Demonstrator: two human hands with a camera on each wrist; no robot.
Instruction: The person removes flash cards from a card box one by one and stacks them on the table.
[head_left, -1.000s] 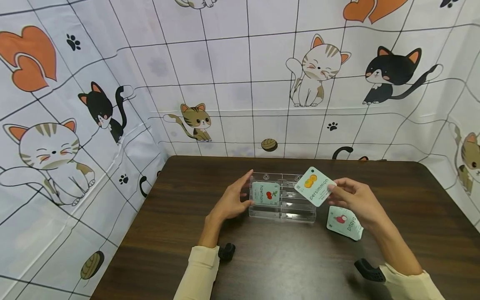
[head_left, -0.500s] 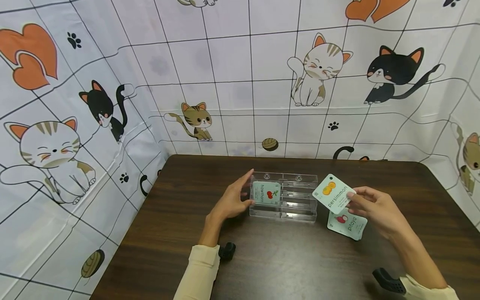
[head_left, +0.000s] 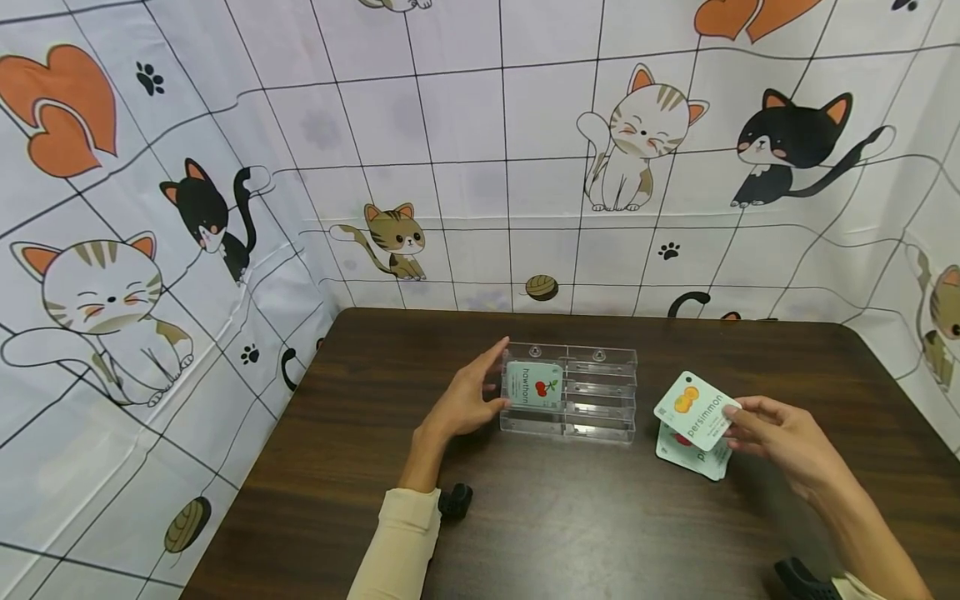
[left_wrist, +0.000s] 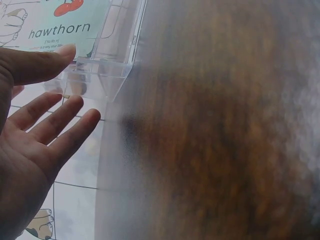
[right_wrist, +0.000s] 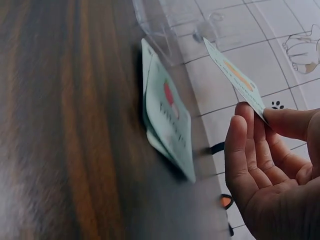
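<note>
My right hand (head_left: pixel 783 437) pinches a persimmon card (head_left: pixel 696 410) between thumb and fingers, tilted above a small stack of cards. A pitaya card (right_wrist: pixel 170 105) tops that stack, and the persimmon card partly covers it in the head view. At its left end, a clear plastic card holder (head_left: pixel 600 402) is held by my left hand (head_left: pixel 463 398), thumb on the front edge and index finger at the far corner. In the left wrist view the other fingers (left_wrist: pixel 75 135) reach out loosely. A hawthorn card (head_left: pixel 534 385) sits in the holder's left side.
The dark wooden table (head_left: pixel 570 525) carries the holder and the stack. Behind and to the left hangs a white cloth (head_left: pixel 465 192) with a grid and cartoon cats, reaching down to the table's far edge.
My right hand has moved right and toward me with the persimmon card, away from the holder to above the stack. The left hand and holder have stayed in place.
</note>
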